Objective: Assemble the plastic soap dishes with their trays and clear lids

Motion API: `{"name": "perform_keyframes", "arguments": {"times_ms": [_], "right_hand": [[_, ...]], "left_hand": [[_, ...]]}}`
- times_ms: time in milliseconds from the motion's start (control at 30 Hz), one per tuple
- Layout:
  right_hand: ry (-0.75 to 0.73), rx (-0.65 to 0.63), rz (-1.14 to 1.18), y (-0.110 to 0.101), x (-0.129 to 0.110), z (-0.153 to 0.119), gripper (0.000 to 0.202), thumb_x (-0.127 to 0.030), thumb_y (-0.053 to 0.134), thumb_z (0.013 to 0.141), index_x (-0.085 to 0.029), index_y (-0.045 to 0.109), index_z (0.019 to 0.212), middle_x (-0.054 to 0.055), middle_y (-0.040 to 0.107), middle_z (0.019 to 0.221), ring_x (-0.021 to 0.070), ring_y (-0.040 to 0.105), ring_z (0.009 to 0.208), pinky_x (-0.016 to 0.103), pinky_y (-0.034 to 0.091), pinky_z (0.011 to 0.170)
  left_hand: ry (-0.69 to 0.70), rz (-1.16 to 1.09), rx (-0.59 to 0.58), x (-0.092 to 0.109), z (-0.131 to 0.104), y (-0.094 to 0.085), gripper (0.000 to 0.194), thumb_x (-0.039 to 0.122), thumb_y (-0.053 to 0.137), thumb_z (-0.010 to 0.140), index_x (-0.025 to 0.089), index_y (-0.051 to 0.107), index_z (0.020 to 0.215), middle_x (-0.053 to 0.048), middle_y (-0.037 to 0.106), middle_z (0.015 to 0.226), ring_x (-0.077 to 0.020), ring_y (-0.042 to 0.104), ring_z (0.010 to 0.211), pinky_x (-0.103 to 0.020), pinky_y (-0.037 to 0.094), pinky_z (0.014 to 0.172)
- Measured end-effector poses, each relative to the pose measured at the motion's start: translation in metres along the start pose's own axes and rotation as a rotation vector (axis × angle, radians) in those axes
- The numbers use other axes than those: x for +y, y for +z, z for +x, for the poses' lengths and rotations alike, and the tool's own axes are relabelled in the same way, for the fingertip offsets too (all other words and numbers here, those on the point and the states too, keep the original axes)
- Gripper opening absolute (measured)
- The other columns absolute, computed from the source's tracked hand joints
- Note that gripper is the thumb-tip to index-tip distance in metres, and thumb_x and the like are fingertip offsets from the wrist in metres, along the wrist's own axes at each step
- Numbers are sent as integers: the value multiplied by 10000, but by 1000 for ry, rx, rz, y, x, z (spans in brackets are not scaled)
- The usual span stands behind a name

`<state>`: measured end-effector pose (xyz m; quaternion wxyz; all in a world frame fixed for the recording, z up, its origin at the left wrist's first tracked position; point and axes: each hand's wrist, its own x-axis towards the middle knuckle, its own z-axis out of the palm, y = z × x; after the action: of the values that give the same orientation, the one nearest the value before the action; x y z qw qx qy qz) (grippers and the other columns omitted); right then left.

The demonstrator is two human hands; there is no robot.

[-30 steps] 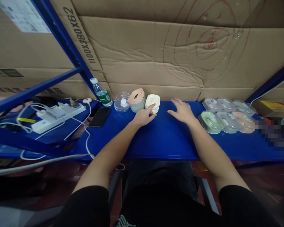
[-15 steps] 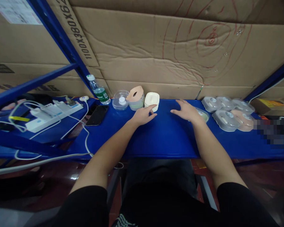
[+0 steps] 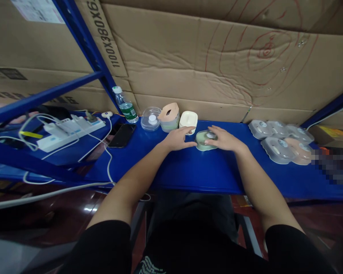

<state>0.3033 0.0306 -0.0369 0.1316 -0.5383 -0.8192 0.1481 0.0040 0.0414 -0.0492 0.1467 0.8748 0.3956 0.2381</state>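
A green container with a clear lid sits on the blue table in front of me. My right hand is on its right side, thumb and fingers round the lid. My left hand is at the container's left, fingers apart, thumb tip near its edge and nothing in its grasp. Just behind my left hand stands a stack of cream containers. Left of that is a stack of containers topped by a peach piece with a hole, beside clear lids with a white round piece.
Several lidded containers stand at the right of the blue table. At the left are a water bottle, a black phone, a white power strip and loose cables. Cardboard rises behind.
My right hand has moved left together with the green container, which now sits between my hands. My left hand has shifted slightly off the cream stack. The camera view has shifted a little.
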Motion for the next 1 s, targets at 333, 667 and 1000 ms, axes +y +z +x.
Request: {"name": "perform_keyframes", "arguments": {"times_ms": [333,667,1000], "right_hand": [[-249,111,104,10,-19,3,885,-519,925,736,-239,636,1524,153,671,1501,413,634,1383,629,497,1185],[-171,619,493,15,-36,3,598,-780,594,961,-252,756,1191,72,829,1009,255,777,795,455,635,803],[59,749,893,11,-30,15,654,-875,613,887,-233,715,961,0,714,642,147,553,401,297,466,409]], "left_hand": [[132,44,-73,2,-2,2,862,664,804,807,295,568,1550,-115,624,1552,-357,609,1422,-501,528,1163],[67,23,225,-2,-2,-1,444,400,521,1074,209,622,1463,-118,789,1286,-275,766,1150,-441,600,1025],[447,180,331,1,-1,-11,505,661,750,909,208,734,1134,-196,608,1531,-291,739,1100,-483,609,952]]}}
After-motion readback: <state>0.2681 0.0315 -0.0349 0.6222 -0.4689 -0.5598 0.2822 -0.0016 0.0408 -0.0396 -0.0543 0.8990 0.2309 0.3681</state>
